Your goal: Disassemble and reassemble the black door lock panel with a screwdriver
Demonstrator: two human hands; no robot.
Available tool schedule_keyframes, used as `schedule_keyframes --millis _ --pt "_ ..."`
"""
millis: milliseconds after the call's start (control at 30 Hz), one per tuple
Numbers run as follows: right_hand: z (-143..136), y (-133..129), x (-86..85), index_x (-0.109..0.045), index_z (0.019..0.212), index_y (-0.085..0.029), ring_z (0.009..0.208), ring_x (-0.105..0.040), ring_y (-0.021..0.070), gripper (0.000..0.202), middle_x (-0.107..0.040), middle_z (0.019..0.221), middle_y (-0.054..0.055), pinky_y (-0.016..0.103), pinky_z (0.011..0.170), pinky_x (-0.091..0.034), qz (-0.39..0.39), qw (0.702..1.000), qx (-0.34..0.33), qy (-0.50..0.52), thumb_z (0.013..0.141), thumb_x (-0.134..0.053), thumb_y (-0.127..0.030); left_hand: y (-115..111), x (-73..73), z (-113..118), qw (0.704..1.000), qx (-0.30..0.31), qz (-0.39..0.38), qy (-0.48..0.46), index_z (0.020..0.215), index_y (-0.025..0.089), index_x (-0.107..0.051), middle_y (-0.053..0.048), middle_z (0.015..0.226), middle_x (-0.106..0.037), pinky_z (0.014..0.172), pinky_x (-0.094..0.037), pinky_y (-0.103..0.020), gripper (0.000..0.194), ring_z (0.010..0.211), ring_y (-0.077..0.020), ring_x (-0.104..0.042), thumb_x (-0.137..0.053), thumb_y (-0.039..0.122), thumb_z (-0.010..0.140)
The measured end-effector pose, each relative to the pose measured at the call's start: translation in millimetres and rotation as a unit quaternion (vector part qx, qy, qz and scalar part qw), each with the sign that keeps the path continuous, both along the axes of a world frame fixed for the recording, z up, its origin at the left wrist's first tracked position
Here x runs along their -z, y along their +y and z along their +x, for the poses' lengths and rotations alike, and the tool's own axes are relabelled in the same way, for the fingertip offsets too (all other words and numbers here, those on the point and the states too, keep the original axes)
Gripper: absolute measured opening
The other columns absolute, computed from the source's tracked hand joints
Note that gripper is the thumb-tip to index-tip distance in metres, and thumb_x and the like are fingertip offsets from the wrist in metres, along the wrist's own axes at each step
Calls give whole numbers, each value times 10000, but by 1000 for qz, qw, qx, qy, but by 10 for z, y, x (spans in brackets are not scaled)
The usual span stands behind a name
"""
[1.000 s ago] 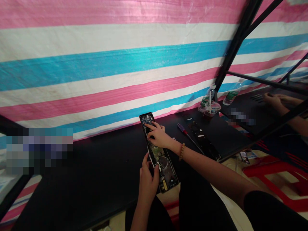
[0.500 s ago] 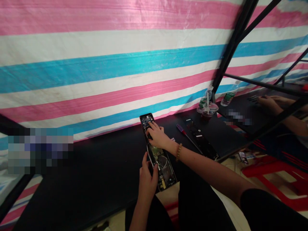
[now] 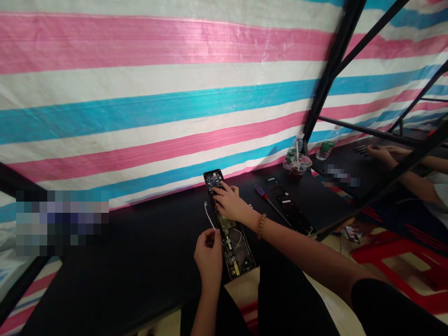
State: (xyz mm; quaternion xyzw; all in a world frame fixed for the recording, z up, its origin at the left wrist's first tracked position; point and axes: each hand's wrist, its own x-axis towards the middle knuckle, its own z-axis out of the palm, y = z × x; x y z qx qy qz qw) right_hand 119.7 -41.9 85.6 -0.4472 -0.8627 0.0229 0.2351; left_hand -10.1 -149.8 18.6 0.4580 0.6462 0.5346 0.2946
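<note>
A long, narrow black electronic device lies with its inside exposed, showing circuit boards, thin wires and a brass-coloured cylinder near its front end. Across its upper half rests my right hand, fingers stretched out over the board and the palm side hidden. My left hand is closed in a pinch beside the device's left edge. Between its thumb and forefinger is a thin white cable, whose free end with a small connector points up and away from the device.
Right of the device lie a screwdriver with a purple-red handle and a long black panel. A plastic cup and bottles stand farther back. A black frame post rises there. At right, another person's hands are above the neighbouring table.
My left hand has drawn back from the device's edge and pinches the white cable, which is lifted off the casing. My right hand stays on the board. The view has tilted slightly.
</note>
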Motion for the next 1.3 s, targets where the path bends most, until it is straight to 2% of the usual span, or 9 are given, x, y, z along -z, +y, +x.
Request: schedule_keyframes --millis 100,200,300,467,633,767,1000,1100,1300 --pt "14 -66 -58 -615 1299 -175 1404 -360 335 367 -529 1454 148 525 1050 -317 3 999 -15 35 932 -595 -169 -69 -66 53 999 5 32 -4 907 162 -699 -62 822 -706 700 -508 -321 386 744 -206 -659 -640 532 817" --pt "-6 -161 -97 -589 1326 -196 1234 -533 271 385 -625 1315 125 444 1019 -387 -9 996 -68 65 942 -613 -177 -122 -127 86 999 29 38 9 902 169 -704 -49 801 -697 676 -496 -304 366 711 -190 -640 -629 522 839" --pt "-41 -194 -89 -597 1285 -154 1042 -622 231 317 -688 1127 113 374 955 -456 -26 991 -39 127 970 -583 -191 -134 -138 95 999 35 29 16 897 173 -707 -42 787 -696 668 -488 -303 365 691 -188 -630 -609 522 854" --pt "-35 4 -82 -454 1455 -136 1007 -639 204 469 -673 1157 121 314 933 -486 -14 982 -4 191 993 -533 -165 -111 -80 95 999 39 28 11 908 165 -713 -60 806 -711 685 -496 -315 379 718 -203 -647 -616 526 846" --pt "-11 256 -156 -672 1201 -156 1030 -629 197 248 -675 1084 101 306 949 -464 11 993 -25 111 1025 -500 -182 -94 -63 92 999 42 27 10 919 169 -712 -62 820 -713 711 -498 -324 375 739 -209 -652 -621 525 846" --pt "-30 419 -159 -715 990 -136 938 -623 186 206 -667 986 89 293 894 -461 20 997 -48 50 1018 -514 -166 -94 -40 77 998 42 38 22 951 173 -706 -64 855 -699 717 -505 -330 366 761 -209 -651 -606 515 869" --pt "-114 716 -61 -699 946 -134 934 -595 198 134 -670 975 96 326 912 -433 19 997 -60 34 966 -566 -128 -200 121 148 997 16 53 45 1265 167 -580 -142 1221 -655 895 -526 -407 441 1024 -254 -656 -526 452 932" --pt "-165 777 -26 -697 926 -132 896 -597 197 100 -679 955 92 316 871 -435 16 997 -63 34 925 -600 -108 -233 149 171 998 38 29 50 1288 162 -561 -150 1247 -662 968 -499 -427 449 1107 -269 -646 -470 453 958" --pt "-154 810 -27 -696 929 -152 951 -604 197 97 -703 967 73 307 915 -411 19 996 -87 30 924 -608 -112 -236 116 182 997 47 21 59 1268 167 -571 -148 1231 -678 937 -520 -418 430 1091 -273 -664 -461 444 958"
